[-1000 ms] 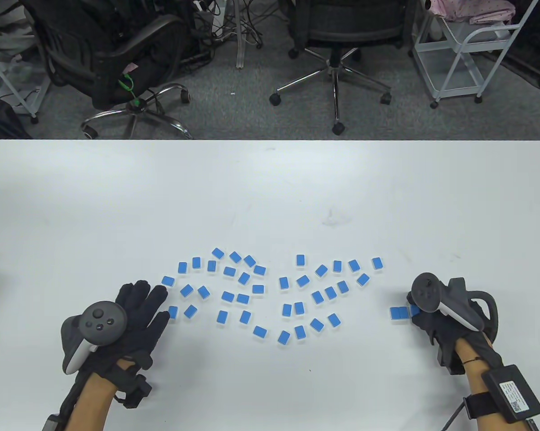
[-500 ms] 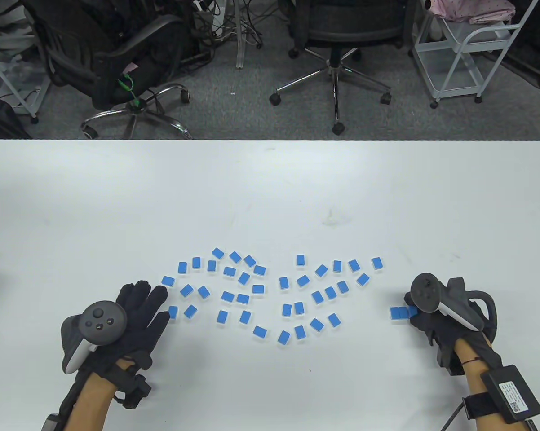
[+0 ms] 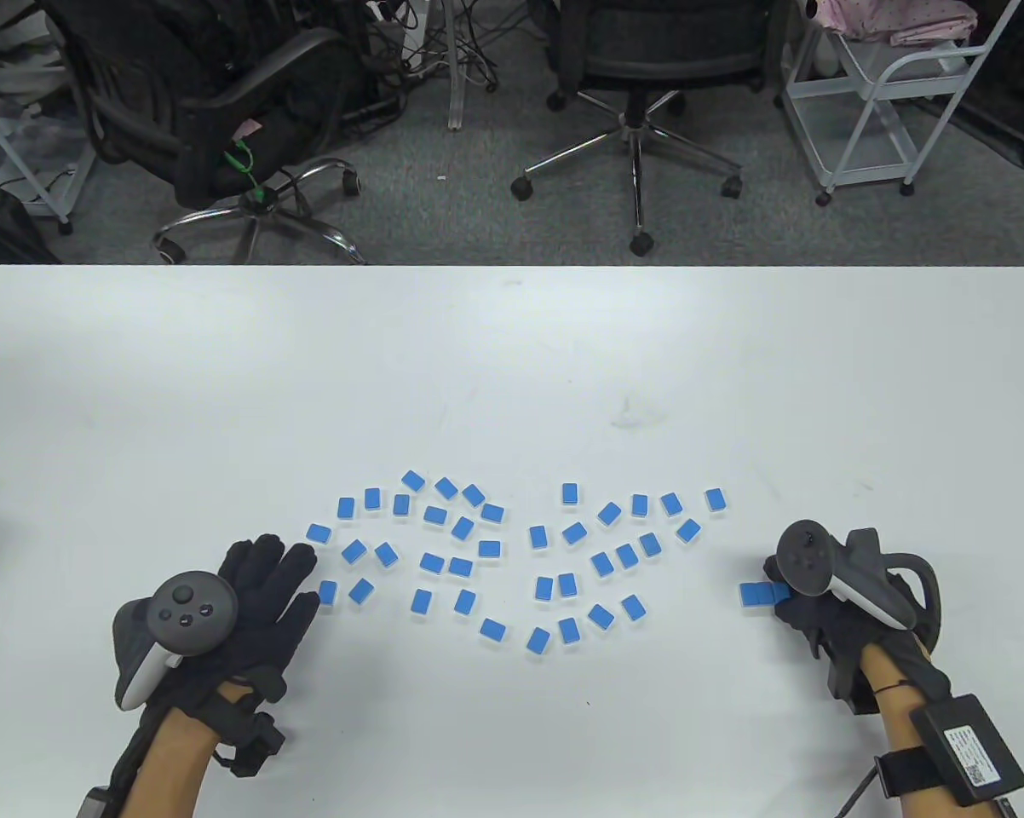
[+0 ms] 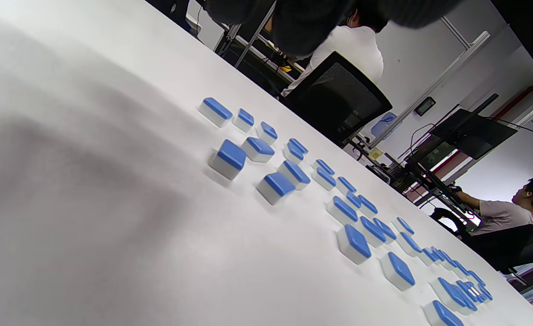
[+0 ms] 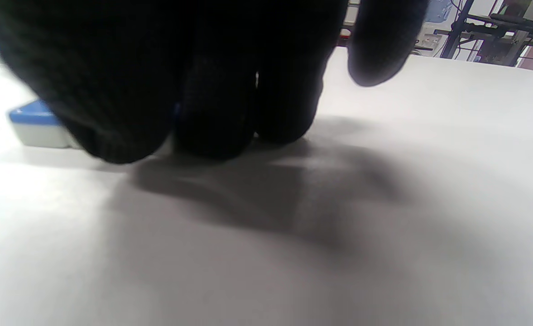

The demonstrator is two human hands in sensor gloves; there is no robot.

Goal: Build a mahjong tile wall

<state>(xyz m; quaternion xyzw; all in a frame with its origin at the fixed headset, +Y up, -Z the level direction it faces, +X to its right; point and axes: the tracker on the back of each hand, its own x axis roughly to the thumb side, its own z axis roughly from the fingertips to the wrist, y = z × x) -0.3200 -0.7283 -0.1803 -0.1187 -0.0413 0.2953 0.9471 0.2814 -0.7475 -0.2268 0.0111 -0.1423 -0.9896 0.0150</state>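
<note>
The white table (image 3: 512, 358) carries a loose scatter of blue-backed mahjong tiles (image 3: 488, 549), all lying flat with the blue side up, spread across the near middle of the surface. No stacked tier is visible.

Left hand (image 3: 261, 596): lies flat on the table at the left end of the scatter, fingers (image 3: 295, 569) straight and spread, holding nothing. Its fingertips sit just beside the two nearest tiles, one near the index side (image 3: 318, 533) and one near the thumb side (image 3: 327, 592); contact cannot be confirmed. The left wrist view shows the same tiles (image 4: 228, 158) receding in a diagonal band (white bodies, blue tops).

Right hand (image 3: 819, 609): rests at the right, well apart from the main scatter, with its fingers curled down against the right end of a short row of tiles (image 3: 759, 595) laid end to end. In the right wrist view the fingertips (image 5: 212, 131) press down to the table, and one tile (image 5: 37, 124) of that row shows at the left edge. Whether the fingers actually clamp a tile or merely rest against the row cannot be determined.
</note>
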